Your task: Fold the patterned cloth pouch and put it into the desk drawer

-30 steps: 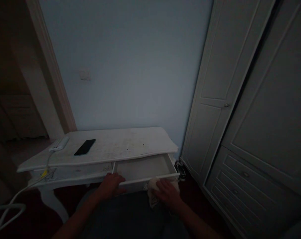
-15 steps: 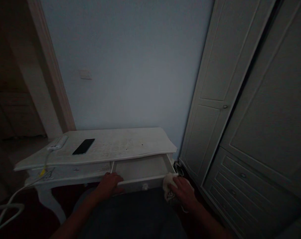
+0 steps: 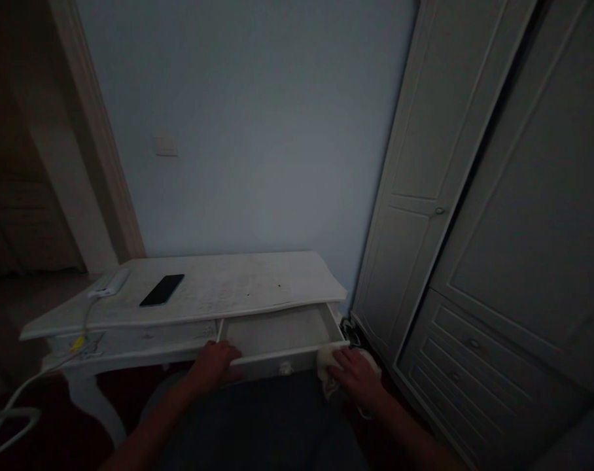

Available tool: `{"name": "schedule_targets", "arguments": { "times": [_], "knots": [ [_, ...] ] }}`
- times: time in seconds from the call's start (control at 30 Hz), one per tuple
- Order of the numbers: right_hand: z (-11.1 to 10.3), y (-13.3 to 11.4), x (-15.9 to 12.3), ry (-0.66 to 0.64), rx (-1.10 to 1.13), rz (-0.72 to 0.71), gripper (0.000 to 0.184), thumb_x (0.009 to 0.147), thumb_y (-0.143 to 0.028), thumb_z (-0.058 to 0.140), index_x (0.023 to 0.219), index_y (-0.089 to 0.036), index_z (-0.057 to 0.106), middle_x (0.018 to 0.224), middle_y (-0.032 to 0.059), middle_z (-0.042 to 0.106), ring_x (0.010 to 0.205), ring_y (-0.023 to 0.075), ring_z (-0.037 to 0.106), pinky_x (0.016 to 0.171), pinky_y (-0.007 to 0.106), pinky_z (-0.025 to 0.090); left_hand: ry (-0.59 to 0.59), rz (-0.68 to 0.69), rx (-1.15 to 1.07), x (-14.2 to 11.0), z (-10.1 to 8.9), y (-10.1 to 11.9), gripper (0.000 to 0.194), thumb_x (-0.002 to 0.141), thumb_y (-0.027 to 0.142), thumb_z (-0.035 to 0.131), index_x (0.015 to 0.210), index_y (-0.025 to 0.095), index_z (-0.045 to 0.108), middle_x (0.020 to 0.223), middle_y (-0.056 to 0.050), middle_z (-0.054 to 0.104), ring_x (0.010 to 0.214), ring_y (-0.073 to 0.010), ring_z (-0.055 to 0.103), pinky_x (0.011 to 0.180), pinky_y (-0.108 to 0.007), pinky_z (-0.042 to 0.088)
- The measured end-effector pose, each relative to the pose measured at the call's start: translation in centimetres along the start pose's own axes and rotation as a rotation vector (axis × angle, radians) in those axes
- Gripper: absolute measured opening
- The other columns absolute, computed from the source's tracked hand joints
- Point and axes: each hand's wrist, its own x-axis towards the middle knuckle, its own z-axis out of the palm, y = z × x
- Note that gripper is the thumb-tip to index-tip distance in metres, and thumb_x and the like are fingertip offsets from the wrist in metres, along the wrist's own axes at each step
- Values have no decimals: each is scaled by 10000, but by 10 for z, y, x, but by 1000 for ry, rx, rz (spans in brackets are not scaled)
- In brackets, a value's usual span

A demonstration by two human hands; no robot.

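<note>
So, cloth (image 3: 325, 367) in right hand (image 3: 356, 374) at drawer (image 3: 282, 332)

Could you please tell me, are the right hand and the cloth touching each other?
Touching. The head view shows the right hand with its fingers over the cloth, beside the drawer.

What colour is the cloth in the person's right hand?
Off-white cloth, in the right hand; the head view shows it.

dim room here, the blue wall (image 3: 258, 131) catching the softest light, corners sinking into shadow, edges stretching wide, fine detail smeared and grainy.
</note>
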Motion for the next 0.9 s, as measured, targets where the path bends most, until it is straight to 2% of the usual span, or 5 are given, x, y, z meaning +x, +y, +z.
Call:
{"name": "schedule_targets", "arguments": {
  "times": [0.17,0.4,0.5,0.77,0.9],
  "knots": [
    [-5,21,-26,-41,-35,74,221,896,-204,795,1096,-274,732,1187,84,699,1007,266,597,857,382,468,-5,-1,-6,-1,-4,4,362,904,494,661,1173,278,771,1220,-104,789,1194,-344,687,997,-447,457],
    [20,-46,40,37,62,-7,133,954,-291,762,1072,-248,717,1143,96,698,985,245,579,861,371,462,-3,-10,12,-1,-2,2,409,921,496,664,1244,263,757,1244,-125,778,1206,-368,689,1021,-472,456],
    [18,-56,58,33,92,-11,127,980,-323,732,1083,-250,719,1148,101,695,994,244,577,868,371,462,-1,-13,22,-1,-1,1,384,923,483,654,1221,268,766,1234,-120,783,1187,-358,695,1011,-466,460],
    [-20,14,-5,-55,-3,124,203,918,-253,784,1113,-264,731,1200,104,688,1054,276,587,907,390,449,-5,-7,16,-3,-5,6,391,921,480,662,1222,253,766,1234,-125,783,1196,-366,690,1013,-480,458],
    [-15,11,-10,-77,-10,164,213,918,-265,787,1122,-265,726,1210,103,675,1054,274,584,896,381,450,-3,1,7,-3,-5,5,369,936,486,661,1207,261,769,1246,-113,779,1209,-354,689,1016,-461,457]
  ]
}}
